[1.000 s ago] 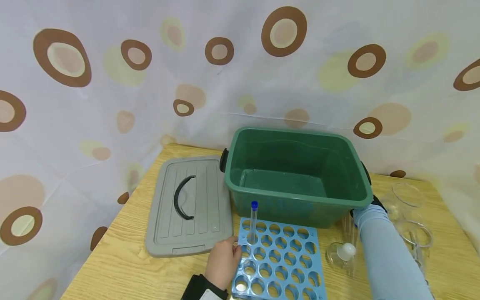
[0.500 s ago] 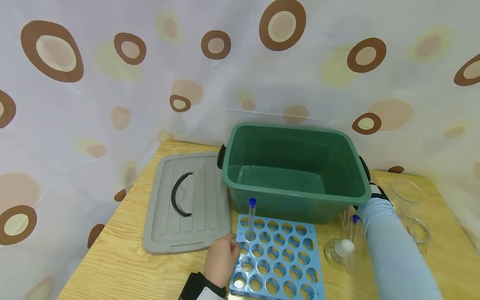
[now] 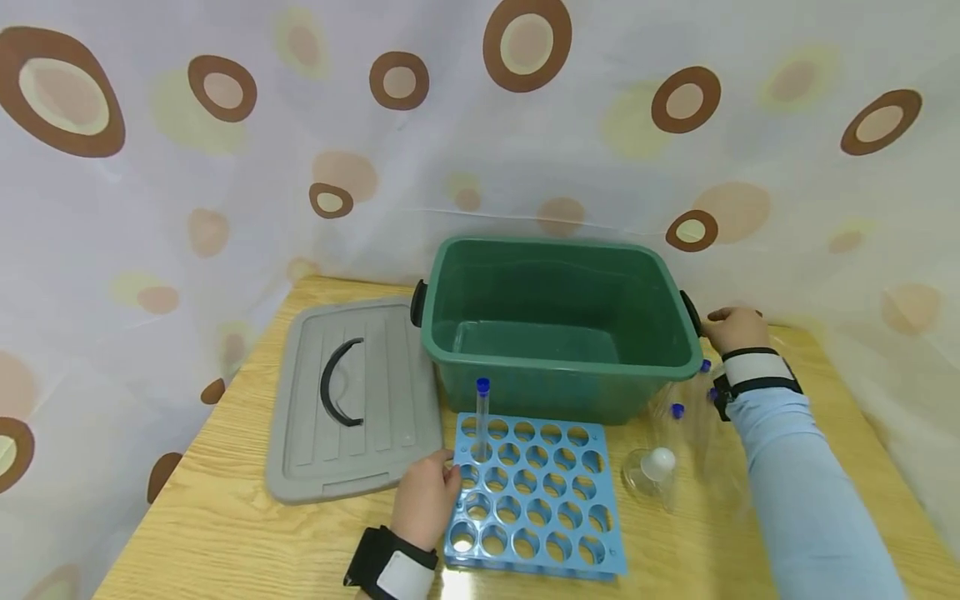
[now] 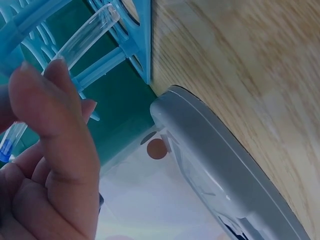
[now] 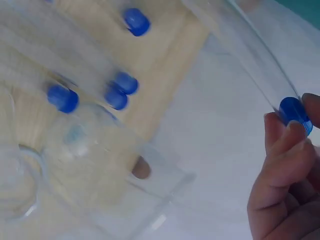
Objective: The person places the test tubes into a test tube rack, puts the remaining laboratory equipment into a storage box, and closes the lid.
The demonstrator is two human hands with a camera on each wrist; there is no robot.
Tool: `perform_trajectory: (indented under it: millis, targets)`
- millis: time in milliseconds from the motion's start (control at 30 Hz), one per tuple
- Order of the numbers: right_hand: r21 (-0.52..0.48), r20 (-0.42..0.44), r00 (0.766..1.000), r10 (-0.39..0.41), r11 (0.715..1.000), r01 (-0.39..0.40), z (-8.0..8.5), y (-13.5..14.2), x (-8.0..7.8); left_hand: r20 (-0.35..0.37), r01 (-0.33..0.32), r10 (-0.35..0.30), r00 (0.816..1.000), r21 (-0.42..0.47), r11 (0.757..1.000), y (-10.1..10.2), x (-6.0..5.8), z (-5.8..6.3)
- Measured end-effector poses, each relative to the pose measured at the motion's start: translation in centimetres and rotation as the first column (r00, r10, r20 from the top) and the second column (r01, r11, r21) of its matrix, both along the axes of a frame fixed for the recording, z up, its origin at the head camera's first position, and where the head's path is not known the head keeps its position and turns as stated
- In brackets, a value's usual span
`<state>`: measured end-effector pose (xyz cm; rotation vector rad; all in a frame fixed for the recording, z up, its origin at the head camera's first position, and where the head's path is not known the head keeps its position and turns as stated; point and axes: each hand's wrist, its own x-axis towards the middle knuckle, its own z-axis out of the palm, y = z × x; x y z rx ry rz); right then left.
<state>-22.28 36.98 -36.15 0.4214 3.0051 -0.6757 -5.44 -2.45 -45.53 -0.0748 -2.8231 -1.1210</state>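
Note:
My left hand grips the left edge of a blue test tube rack. One clear test tube with a blue cap stands upright in a back-left hole of the rack. Over by the green bin's right handle is my right hand. In the right wrist view its thumb and fingers pinch the blue cap of another clear test tube, clear of the table. Several more blue-capped tubes lie on the table near it. The rack's underside and the standing tube's lower end show in the left wrist view.
An open green bin stands behind the rack. Its grey lid with a black handle lies at the left. Right of the rack sits a glass vessel with a white top. Clear glassware stands near the lying tubes.
My right hand has come up from behind the bin's front right corner, moving back along its right side, and is now in plain view. My left hand stays at the rack. The head view has shifted right.

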Motion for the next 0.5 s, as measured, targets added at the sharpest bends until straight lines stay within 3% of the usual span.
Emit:
perform_trajectory:
  millis: [200, 500]
  targets:
    - [-0.030, -0.106, 0.993, 0.059, 0.998, -0.062, 2.1, -0.2, 1.9, -0.007, -0.006, 0.006, 1.000, 0.005, 1.000, -0.1, -0.1, -0.1]
    - [0.038, -0.250, 0.965, 0.082, 0.996, -0.074, 5.8, -0.4, 6.1, 0.038, -0.011, 0.010, 0.999, 0.023, 1.000, 0.2, 0.0, 0.0]
